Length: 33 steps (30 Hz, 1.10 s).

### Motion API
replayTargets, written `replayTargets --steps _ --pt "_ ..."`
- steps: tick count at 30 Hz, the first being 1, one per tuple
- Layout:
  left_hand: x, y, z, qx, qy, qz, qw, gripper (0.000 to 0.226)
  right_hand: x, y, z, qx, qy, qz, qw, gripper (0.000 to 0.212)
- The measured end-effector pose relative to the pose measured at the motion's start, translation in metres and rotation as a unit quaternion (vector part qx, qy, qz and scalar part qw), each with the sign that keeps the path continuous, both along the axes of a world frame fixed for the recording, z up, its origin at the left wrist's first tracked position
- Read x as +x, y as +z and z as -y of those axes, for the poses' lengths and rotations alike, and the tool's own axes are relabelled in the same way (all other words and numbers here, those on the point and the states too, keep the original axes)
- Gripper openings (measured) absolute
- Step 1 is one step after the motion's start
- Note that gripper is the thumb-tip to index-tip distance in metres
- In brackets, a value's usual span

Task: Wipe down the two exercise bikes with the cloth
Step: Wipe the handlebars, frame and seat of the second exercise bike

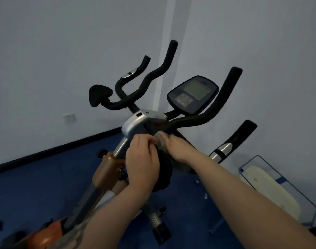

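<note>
An exercise bike with an orange frame [107, 168] fills the middle of the view, its black handlebars [153, 76] and console [193, 94] rising toward the wall. A grey cloth [161, 143] is bunched against the black part just below the silver clamp cover [135, 124]. My left hand [142, 162] and my right hand [178, 148] meet at the cloth, and both hold it with curled fingers. Only this one bike is in sight.
A black elbow pad [99, 95] sticks out on the bike's left. A blue-framed rack with a cream pad [272, 191] stands on the blue floor at the right. White walls meet in a corner behind; a wall socket [69, 118] sits low on the left.
</note>
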<state>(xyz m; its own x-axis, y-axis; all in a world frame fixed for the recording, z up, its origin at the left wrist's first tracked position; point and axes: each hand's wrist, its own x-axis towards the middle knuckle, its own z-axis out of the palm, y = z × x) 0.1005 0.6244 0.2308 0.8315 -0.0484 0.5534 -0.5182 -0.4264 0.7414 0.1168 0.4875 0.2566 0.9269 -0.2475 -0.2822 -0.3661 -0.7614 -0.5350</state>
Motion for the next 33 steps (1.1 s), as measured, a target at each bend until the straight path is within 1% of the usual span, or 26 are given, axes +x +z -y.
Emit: replayTargets --steps 2,4,6,8,10,12,14,15,16,17,18,19,20,22,24,25,26,28,29,31,32,33 --pt "0.0 0.0 0.0 -0.004 0.008 0.001 1.0 0.017 -0.006 -0.004 0.005 -0.028 0.026 0.011 0.999 0.074" --pt "-0.001 -0.001 0.0 0.004 0.011 0.003 1.0 0.016 -0.016 -0.005 0.017 -0.06 0.075 -0.023 0.995 0.071" --pt "0.0 -0.002 -0.001 0.008 0.011 0.003 1.0 0.015 -0.013 -0.004 0.018 -0.068 0.084 -0.032 0.994 0.067" --pt "0.002 -0.001 0.0 0.012 0.006 0.002 1.0 0.015 -0.006 -0.002 0.008 -0.073 0.06 0.002 0.996 0.061" --pt "0.0 0.0 0.0 0.015 -0.003 0.0 1.0 0.015 -0.013 -0.004 -0.002 -0.117 0.058 0.053 0.99 0.055" --pt "-0.002 0.004 -0.001 0.017 -0.007 -0.005 1.0 0.015 -0.036 -0.005 0.0 -0.235 0.119 0.088 0.961 0.056" --pt "-0.004 0.01 0.0 0.045 -0.019 -0.009 0.999 0.019 -0.066 -0.007 0.009 -0.35 0.167 0.121 0.914 0.065" --pt "-0.004 0.014 0.001 0.06 -0.037 -0.007 0.997 0.021 -0.079 -0.005 0.014 -0.383 0.197 0.157 0.889 0.062" --pt "-0.004 0.02 0.005 0.078 -0.07 -0.001 0.994 0.021 -0.09 0.0 0.024 -0.391 0.228 0.192 0.871 0.053" --pt "-0.004 0.026 0.011 0.099 -0.113 0.007 0.989 0.02 -0.098 0.005 0.037 -0.387 0.243 0.225 0.86 0.041" --pt "-0.004 0.033 0.02 0.122 -0.155 0.011 0.98 0.018 -0.103 0.01 0.052 -0.388 0.236 0.256 0.853 0.033" --pt "-0.004 0.038 0.031 0.147 -0.193 0.001 0.97 0.015 -0.106 0.017 0.07 -0.393 0.21 0.286 0.848 0.033" --pt "-0.004 0.041 0.042 0.174 -0.226 -0.03 0.958 0.014 -0.106 0.023 0.085 -0.396 0.164 0.307 0.85 0.036" --pt "-0.004 0.043 0.063 0.247 -0.268 -0.106 0.925 0.014 -0.105 0.024 0.093 -0.379 0.04 0.328 0.864 0.04" --pt "-0.002 0.037 0.074 0.325 -0.276 -0.124 0.896 0.015 -0.103 0.004 0.079 -0.336 -0.053 0.36 0.869 0.04" --pt "-0.001 0.034 0.077 0.353 -0.275 -0.119 0.887 0.017 -0.104 -0.009 0.072 -0.322 -0.067 0.374 0.867 0.039" --pt "0.0 0.032 0.078 0.376 -0.274 -0.107 0.879 0.019 -0.109 -0.016 0.068 -0.323 -0.053 0.378 0.866 0.038" --pt "-0.002 0.031 0.078 0.412 -0.272 -0.069 0.867 0.03 -0.115 -0.006 0.086 -0.372 -0.007 0.382 0.846 0.035" --pt "-0.003 0.031 0.078 0.411 -0.267 -0.062 0.87 0.034 -0.116 0.005 0.101 -0.405 0.002 0.382 0.831 0.031" --pt "-0.001 0.029 0.077 0.37 -0.259 -0.086 0.888 0.036 -0.113 0.03 0.126 -0.471 0.014 0.368 0.802 0.02" --pt "0.0 0.029 0.076 0.345 -0.252 -0.106 0.898 0.035 -0.108 0.041 0.132 -0.485 0.012 0.359 0.797 0.023" --pt "0.001 0.028 0.075 0.325 -0.247 -0.123 0.905 0.033 -0.103 0.047 0.134 -0.478 0.001 0.368 0.797 0.023"
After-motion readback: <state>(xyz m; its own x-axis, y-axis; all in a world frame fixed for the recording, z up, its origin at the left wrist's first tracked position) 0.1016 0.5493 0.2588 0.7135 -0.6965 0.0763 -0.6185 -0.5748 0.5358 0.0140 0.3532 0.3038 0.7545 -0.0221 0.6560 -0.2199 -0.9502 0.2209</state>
